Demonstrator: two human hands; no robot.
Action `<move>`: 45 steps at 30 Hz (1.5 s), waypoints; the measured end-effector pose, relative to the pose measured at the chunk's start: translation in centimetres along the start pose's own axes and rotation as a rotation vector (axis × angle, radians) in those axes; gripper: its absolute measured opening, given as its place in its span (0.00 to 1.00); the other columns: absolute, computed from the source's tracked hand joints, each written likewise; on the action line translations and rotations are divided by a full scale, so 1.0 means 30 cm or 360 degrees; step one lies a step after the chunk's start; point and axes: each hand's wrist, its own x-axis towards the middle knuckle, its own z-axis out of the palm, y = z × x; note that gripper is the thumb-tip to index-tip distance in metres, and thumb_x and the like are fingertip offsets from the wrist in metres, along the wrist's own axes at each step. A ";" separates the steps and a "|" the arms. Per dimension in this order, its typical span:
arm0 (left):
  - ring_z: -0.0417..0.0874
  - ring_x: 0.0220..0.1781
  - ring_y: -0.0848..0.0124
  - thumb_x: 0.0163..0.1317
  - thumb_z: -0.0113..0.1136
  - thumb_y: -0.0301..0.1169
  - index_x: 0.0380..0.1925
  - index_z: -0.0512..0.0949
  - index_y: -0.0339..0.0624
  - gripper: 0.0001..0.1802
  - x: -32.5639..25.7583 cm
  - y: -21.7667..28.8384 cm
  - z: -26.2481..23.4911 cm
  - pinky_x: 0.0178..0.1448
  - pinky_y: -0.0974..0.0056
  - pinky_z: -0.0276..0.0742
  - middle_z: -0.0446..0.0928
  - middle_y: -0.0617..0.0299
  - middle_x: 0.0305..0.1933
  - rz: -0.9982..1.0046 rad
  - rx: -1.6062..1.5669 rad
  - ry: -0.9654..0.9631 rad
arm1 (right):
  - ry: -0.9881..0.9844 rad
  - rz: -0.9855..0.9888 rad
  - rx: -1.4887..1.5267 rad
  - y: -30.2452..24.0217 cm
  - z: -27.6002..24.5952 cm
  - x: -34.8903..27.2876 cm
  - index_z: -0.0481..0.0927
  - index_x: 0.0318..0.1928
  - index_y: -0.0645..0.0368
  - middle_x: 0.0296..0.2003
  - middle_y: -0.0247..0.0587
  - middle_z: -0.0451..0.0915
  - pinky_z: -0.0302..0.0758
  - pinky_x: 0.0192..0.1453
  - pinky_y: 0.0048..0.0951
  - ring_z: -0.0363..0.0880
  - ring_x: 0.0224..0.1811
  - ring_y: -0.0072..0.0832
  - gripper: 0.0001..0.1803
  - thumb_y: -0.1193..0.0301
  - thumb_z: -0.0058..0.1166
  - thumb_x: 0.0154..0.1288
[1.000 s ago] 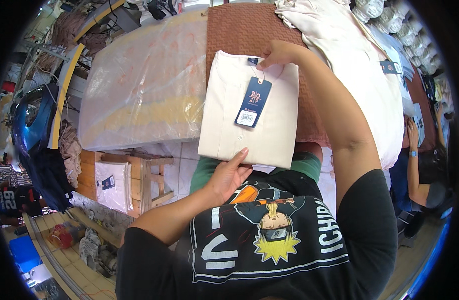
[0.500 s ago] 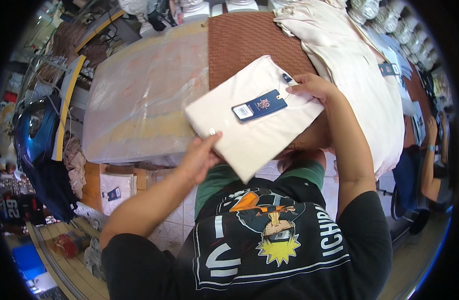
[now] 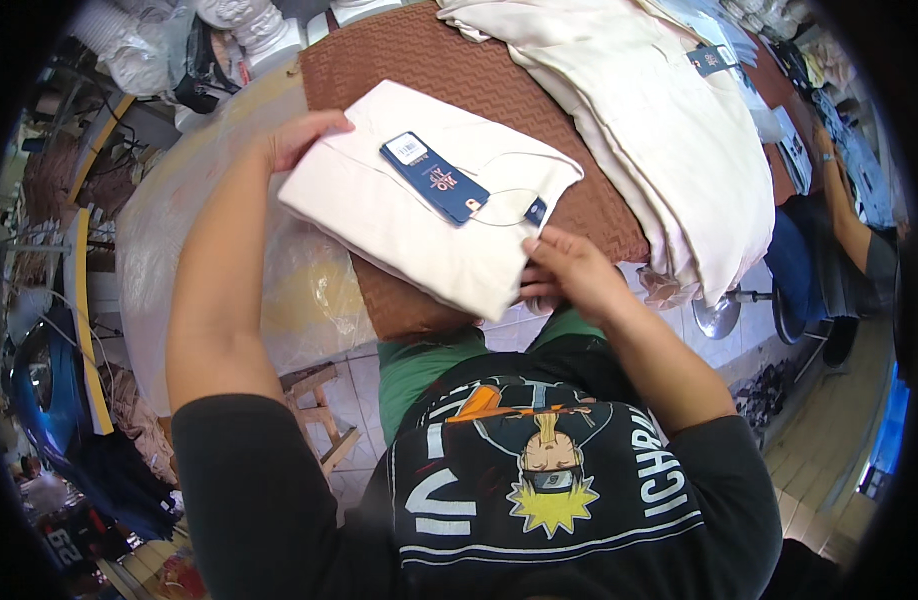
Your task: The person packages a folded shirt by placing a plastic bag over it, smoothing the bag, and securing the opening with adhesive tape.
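Note:
A folded cream T-shirt (image 3: 409, 215) lies tilted over the brown textured cloth, held between both my hands. On top of it rests a dark blue hang tag (image 3: 436, 178) with a white label, tied by a thin dark string near the small neck label (image 3: 536, 210). My left hand (image 3: 309, 137) grips the shirt's far left edge, its fingers partly hidden beneath. At the near right corner, by the neck, my right hand (image 3: 571, 268) pinches the fabric between thumb and fingers.
Brown textured cloth (image 3: 364, 68) covers the table's middle. Clear plastic sheeting (image 3: 214, 170) lies to its left. A pile of cream garments (image 3: 619, 130) with a blue tag drapes over the right side. Another person's arm (image 3: 847, 205) shows at far right. White balusters (image 3: 254, 30) stand behind.
The folded shirt has turned, so its neck end now points toward the near right. My left hand has moved to the far left edge; my right hand has come lower and nearer.

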 end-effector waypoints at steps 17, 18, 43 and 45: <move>0.66 0.66 0.49 0.64 0.50 0.51 0.58 0.69 0.39 0.31 -0.088 0.001 0.196 0.68 0.51 0.59 0.68 0.49 0.63 0.0829 0.1417 0.1328 | -0.0403 -0.0135 -0.0563 -0.035 0.014 -0.031 0.79 0.47 0.61 0.34 0.38 0.83 0.76 0.33 0.19 0.81 0.33 0.18 0.12 0.68 0.50 0.69; 0.62 0.68 0.49 0.64 0.49 0.51 0.60 0.67 0.41 0.32 -0.111 -0.024 0.278 0.69 0.47 0.56 0.65 0.49 0.65 0.0821 0.1512 0.1387 | -0.0317 -0.0173 -0.0545 -0.074 -0.014 -0.039 0.80 0.46 0.61 0.32 0.37 0.83 0.76 0.33 0.19 0.81 0.32 0.18 0.11 0.69 0.51 0.68; 0.65 0.65 0.52 0.59 0.60 0.36 0.57 0.68 0.33 0.28 -0.129 -0.215 0.424 0.68 0.55 0.58 0.67 0.44 0.62 0.0932 0.0794 0.2124 | 0.0355 -0.0549 -0.1477 -0.170 -0.223 0.046 0.83 0.35 0.62 0.23 0.39 0.80 0.73 0.29 0.25 0.75 0.21 0.22 0.09 0.69 0.58 0.58; 0.63 0.66 0.52 0.58 0.60 0.34 0.57 0.69 0.36 0.27 -0.127 -0.141 0.503 0.69 0.55 0.57 0.67 0.47 0.62 0.1174 0.1120 0.1833 | 0.0406 -0.0562 -0.1466 -0.164 -0.222 0.043 0.83 0.34 0.62 0.22 0.39 0.80 0.73 0.29 0.25 0.75 0.21 0.22 0.08 0.70 0.58 0.58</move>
